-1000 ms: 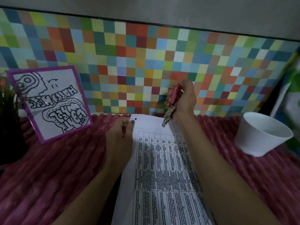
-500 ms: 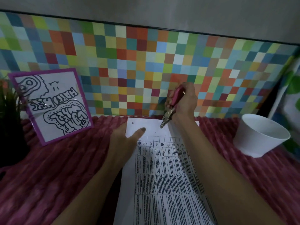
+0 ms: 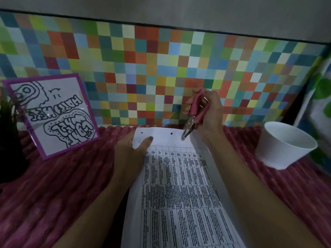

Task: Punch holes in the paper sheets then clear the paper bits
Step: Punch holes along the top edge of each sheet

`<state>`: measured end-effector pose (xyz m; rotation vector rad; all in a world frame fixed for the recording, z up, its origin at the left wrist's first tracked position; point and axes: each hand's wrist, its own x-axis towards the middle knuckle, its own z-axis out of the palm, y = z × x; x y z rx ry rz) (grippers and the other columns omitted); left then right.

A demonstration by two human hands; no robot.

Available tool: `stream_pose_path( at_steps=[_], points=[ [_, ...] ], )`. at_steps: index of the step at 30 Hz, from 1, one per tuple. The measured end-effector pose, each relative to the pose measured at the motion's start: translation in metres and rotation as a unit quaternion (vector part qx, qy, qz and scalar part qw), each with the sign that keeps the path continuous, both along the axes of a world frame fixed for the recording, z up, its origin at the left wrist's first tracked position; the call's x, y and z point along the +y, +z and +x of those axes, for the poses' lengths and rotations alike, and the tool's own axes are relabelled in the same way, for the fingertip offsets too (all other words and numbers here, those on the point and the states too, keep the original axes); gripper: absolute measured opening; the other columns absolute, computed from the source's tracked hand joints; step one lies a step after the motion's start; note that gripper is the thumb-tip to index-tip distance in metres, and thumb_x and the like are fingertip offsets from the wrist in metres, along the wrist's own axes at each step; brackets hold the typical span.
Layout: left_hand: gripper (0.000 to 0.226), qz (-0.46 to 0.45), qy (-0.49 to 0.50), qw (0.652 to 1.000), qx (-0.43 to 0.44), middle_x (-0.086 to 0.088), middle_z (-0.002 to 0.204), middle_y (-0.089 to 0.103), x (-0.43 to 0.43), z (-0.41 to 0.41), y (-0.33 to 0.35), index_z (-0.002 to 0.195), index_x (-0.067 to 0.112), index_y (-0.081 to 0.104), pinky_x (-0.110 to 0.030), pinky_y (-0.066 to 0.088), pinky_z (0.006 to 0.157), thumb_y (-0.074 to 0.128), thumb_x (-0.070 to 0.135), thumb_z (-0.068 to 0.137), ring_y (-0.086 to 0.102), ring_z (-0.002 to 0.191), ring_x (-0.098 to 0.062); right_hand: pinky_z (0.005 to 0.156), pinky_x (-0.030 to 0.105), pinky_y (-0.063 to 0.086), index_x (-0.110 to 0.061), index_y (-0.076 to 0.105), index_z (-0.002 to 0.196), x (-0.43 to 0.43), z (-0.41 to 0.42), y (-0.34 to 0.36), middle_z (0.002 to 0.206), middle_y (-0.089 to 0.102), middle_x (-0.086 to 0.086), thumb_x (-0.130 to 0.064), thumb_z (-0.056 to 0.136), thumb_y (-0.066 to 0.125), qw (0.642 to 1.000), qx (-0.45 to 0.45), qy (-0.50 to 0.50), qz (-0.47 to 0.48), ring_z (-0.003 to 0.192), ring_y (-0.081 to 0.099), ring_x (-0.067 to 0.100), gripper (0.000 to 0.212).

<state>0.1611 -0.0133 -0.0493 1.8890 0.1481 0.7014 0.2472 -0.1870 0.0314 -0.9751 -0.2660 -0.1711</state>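
- The paper sheets (image 3: pixel 179 190), printed with a dense table of text, lie on a bench covered in a ribbed pink cloth (image 3: pixel 53 194), running from the near edge up to the far edge at the foot of the chequered wall (image 3: pixel 161 68).
- Two punched holes show in the blank margin along the sheets' far edge: one (image 3: pixel 141 133) near the far left corner, the other (image 3: pixel 171 133) about midway along that edge.
- The left hand (image 3: pixel 130 149) rests on the left side of the sheets near the far left corner, its thumb lying across the margin just beside the first hole; the fingers are spread flat on the cloth and paper, pressing down rather than gripping.
- The right hand (image 3: pixel 207 111) is raised over the far edge, its fingers wrapped around the pink handles of a hole punch (image 3: pixel 193 119).
- The punch points down and to the left; its metal nose (image 3: pixel 185 136) sits at the margin just right of the second hole. Whether it bites the paper I cannot tell.
- A white bowl (image 3: pixel 284 145) stands tilted on the cloth near the bench's right edge, well apart from the sheets.
- A purple-framed drawing (image 3: pixel 52 113) leans toward the wall at the far left, beside a dark plant (image 3: pixel 9 122) at the left edge.
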Motion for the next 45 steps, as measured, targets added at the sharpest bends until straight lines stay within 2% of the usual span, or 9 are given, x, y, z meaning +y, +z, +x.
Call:
stream_pose_path(
  at_steps=[4, 8, 15, 24, 27, 34, 37, 40, 45],
  points=[
    [0.006, 0.025, 0.011, 1.0, -0.005, 0.008, 0.081, 0.071, -0.001, 0.0, 0.001, 0.084, 0.016, 0.07, -0.038, 0.055, 0.075, 0.071, 0.021, 0.087, 0.068, 0.077, -0.013, 0.047, 0.025, 0.035, -0.007, 0.057, 0.082, -0.017, 0.003, 0.004, 0.062, 0.051, 0.011, -0.02, 0.087, 0.046, 0.997, 0.035, -0.058, 0.034, 0.046, 0.042, 0.021, 0.018],
    [0.004, 0.03, 0.004, 1.0, -0.004, 0.008, 0.08, 0.071, -0.003, -0.002, 0.003, 0.084, 0.019, 0.069, -0.036, 0.056, 0.075, 0.071, 0.02, 0.087, 0.068, 0.077, -0.016, 0.045, 0.026, 0.035, -0.005, 0.057, 0.086, -0.034, 0.012, 0.002, 0.063, 0.05, 0.013, -0.025, 0.079, 0.05, 0.994, 0.042, -0.093, 0.036, 0.045, 0.04, 0.021, 0.023],
    [0.004, 0.016, 0.005, 1.0, -0.001, 0.005, 0.084, 0.072, -0.004, -0.002, 0.004, 0.088, 0.021, 0.07, -0.037, 0.056, 0.079, 0.072, 0.02, 0.086, 0.069, 0.079, -0.014, 0.044, 0.026, 0.033, -0.006, 0.056, 0.089, -0.04, 0.018, -0.001, 0.061, 0.048, 0.012, -0.029, 0.079, 0.049, 0.994, 0.052, -0.093, 0.03, 0.044, 0.037, 0.022, 0.027],
    [0.005, 0.002, -0.004, 1.0, -0.001, 0.015, 0.08, 0.07, -0.005, -0.004, 0.006, 0.084, 0.023, 0.068, -0.025, 0.054, 0.068, 0.071, 0.019, 0.087, 0.068, 0.072, -0.002, 0.044, 0.027, 0.033, -0.005, 0.056, 0.086, -0.039, 0.017, -0.001, 0.061, 0.05, 0.012, -0.026, 0.081, 0.048, 0.994, 0.055, -0.091, 0.013, 0.044, 0.037, 0.022, 0.023],
    [0.005, 0.011, -0.001, 1.0, -0.004, 0.015, 0.08, 0.069, -0.004, -0.003, 0.004, 0.084, 0.022, 0.068, -0.023, 0.05, 0.067, 0.071, 0.019, 0.087, 0.067, 0.074, -0.003, 0.044, 0.026, 0.033, -0.006, 0.056, 0.082, -0.039, 0.016, -0.001, 0.061, 0.05, 0.012, -0.025, 0.083, 0.047, 0.994, 0.056, -0.089, 0.007, 0.044, 0.038, 0.021, 0.021],
    [0.002, 0.005, -0.003, 1.0, -0.003, 0.007, 0.082, 0.072, -0.004, -0.003, 0.004, 0.086, 0.02, 0.069, -0.039, 0.057, 0.075, 0.071, 0.021, 0.087, 0.069, 0.077, -0.015, 0.041, 0.024, 0.03, -0.01, 0.052, 0.071, -0.037, 0.016, -0.004, 0.057, 0.047, 0.011, -0.021, 0.084, 0.045, 0.99, 0.045, -0.129, 0.031, 0.04, 0.034, 0.021, 0.019],
    [0.004, 0.019, -0.002, 1.0, -0.006, 0.008, 0.082, 0.071, -0.004, -0.003, 0.004, 0.084, 0.021, 0.068, -0.038, 0.056, 0.075, 0.071, 0.021, 0.087, 0.068, 0.077, -0.015, 0.041, 0.024, 0.029, -0.011, 0.051, 0.067, -0.036, 0.016, -0.004, 0.057, 0.045, 0.011, -0.019, 0.083, 0.044, 0.99, 0.045, -0.133, 0.026, 0.04, 0.033, 0.021, 0.019],
    [0.004, 0.022, -0.003, 1.0, -0.004, 0.01, 0.082, 0.071, -0.004, -0.003, 0.004, 0.085, 0.02, 0.068, -0.033, 0.054, 0.073, 0.071, 0.02, 0.087, 0.067, 0.077, -0.012, 0.045, 0.025, 0.035, -0.007, 0.056, 0.078, -0.041, 0.019, -0.004, 0.061, 0.049, 0.012, -0.023, 0.08, 0.047, 0.996, 0.042, -0.077, 0.026, 0.045, 0.039, 0.023, 0.018],
    [0.007, 0.03, 0.016, 0.999, 0.009, 0.009, 0.079, 0.069, -0.003, 0.0, 0.001, 0.084, 0.017, 0.068, -0.027, 0.049, 0.069, 0.071, 0.022, 0.087, 0.067, 0.077, -0.013, 0.056, 0.03, 0.046, 0.002, 0.063, 0.103, -0.051, 0.018, 0.001, 0.072, 0.057, 0.016, -0.024, 0.084, 0.042, 0.999, 0.018, 0.045, 0.017, 0.056, 0.049, 0.025, 0.038]
  ],
)
